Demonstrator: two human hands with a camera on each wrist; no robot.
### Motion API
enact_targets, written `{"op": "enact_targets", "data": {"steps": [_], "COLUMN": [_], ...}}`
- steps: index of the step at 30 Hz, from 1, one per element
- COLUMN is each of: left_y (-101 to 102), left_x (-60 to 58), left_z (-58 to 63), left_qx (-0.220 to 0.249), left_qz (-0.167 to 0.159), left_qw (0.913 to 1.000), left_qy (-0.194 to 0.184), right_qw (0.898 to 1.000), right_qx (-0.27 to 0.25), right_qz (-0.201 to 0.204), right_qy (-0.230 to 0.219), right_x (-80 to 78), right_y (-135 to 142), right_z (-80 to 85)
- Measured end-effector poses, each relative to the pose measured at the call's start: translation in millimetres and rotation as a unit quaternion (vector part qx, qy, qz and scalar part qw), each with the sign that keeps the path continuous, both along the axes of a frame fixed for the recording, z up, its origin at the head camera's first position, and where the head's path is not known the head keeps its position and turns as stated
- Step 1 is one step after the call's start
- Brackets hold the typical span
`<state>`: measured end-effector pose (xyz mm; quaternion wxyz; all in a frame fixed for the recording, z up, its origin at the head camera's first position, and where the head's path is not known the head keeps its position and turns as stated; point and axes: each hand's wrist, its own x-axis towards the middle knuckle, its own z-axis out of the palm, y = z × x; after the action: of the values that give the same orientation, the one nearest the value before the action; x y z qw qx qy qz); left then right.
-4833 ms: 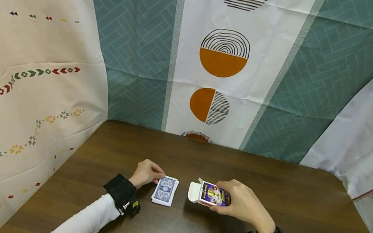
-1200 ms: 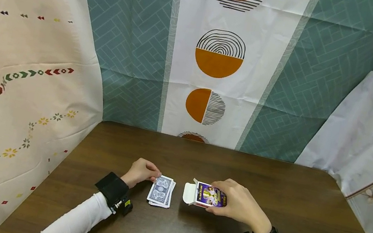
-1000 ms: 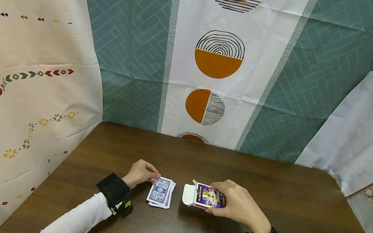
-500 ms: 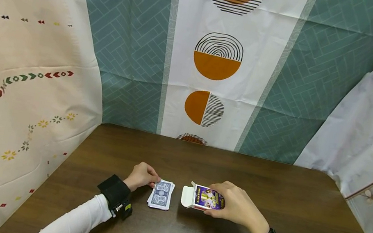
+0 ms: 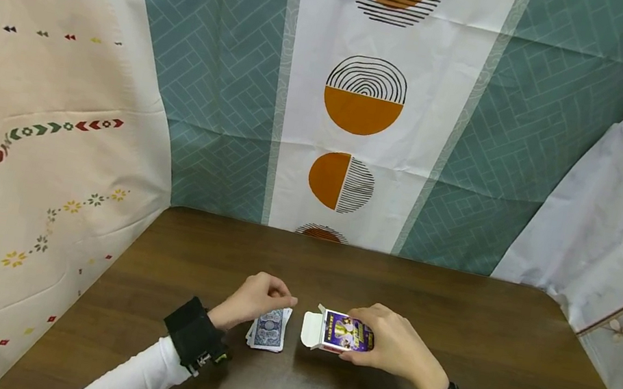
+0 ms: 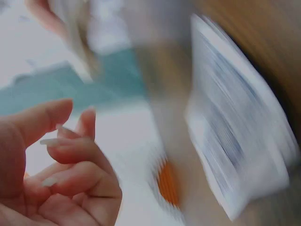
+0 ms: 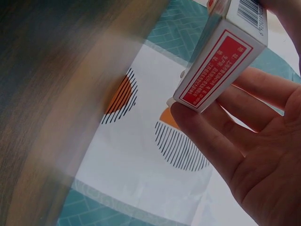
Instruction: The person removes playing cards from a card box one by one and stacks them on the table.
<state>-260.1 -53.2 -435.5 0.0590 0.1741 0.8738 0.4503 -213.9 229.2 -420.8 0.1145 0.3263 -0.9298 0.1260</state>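
A small pile of playing cards (image 5: 269, 333), blue-patterned backs up and edges slightly uneven, lies on the table left of centre. Over its far end hovers my left hand (image 5: 260, 298), hiding part of the top card. In the left wrist view its thumb and fingers (image 6: 80, 181) are loosely bent with nothing between them, apart from the blurred cards (image 6: 235, 113). My right hand (image 5: 399, 349) grips a purple-and-gold card box (image 5: 348, 332) by its right end. The box's white flap (image 5: 312, 329) hangs open toward the cards. A red label shows on the box's end (image 7: 218, 68).
The brown wooden table (image 5: 455, 303) carries both the pile and the shadow of the box. Behind it hangs a teal-and-white curtain (image 5: 221, 137) with orange circles, and patterned cloths (image 5: 3, 203) flank the sides.
My left hand has left the pile's left edge, where it touched the cards, and moved right over the far end. The skewed top cards have become more squared. The right hand keeps holding the box.
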Motion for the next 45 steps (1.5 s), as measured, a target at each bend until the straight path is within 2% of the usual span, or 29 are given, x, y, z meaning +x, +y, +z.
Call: {"op": "enact_targets", "data": {"steps": [2, 4, 9, 17, 26, 35, 38, 42, 45], "left_y": [12, 23, 39, 43, 29, 6, -3, -12, -20], "left_x": [10.2, 17.2, 24.8, 24.7, 21.4, 20.6, 20.7, 20.1, 17.5], "left_z": [8.4, 12.9, 12.4, 4.1, 2.5, 7.1, 6.0, 3.1, 1.2], "left_qx": [0.016, 0.019, 0.024, 0.043, 0.074, 0.100, 0.131, 0.180, 0.201], "left_qz": [-0.051, -0.073, -0.059, -0.060, -0.076, -0.082, -0.079, -0.074, -0.069], "left_qw": [0.9985, 0.9970, 0.9979, 0.9958, 0.9843, 0.9791, 0.9719, 0.9565, 0.9525], "left_qy": [-0.013, -0.017, -0.012, -0.053, -0.142, -0.157, -0.179, -0.217, -0.218], "right_qw": [1.000, 1.000, 1.000, 1.000, 1.000, 1.000, 1.000, 1.000, 1.000], "right_qx": [-0.003, -0.006, -0.013, -0.015, -0.013, -0.014, -0.011, -0.009, -0.009], "right_qz": [-0.001, 0.001, 0.012, 0.015, 0.009, 0.000, 0.001, 0.002, 0.002], "right_qy": [0.002, 0.003, 0.003, 0.006, -0.008, -0.002, 0.004, 0.011, 0.008], "right_x": [-0.2, -0.5, -0.1, 2.0, 2.1, -0.1, -1.2, -2.2, -2.6], "right_y": [-1, -2, -3, -5, -5, -2, -1, 1, 1], "right_z": [0.4, 1.1, 2.1, 4.7, 1.9, 1.5, 0.4, -1.0, -2.2]}}
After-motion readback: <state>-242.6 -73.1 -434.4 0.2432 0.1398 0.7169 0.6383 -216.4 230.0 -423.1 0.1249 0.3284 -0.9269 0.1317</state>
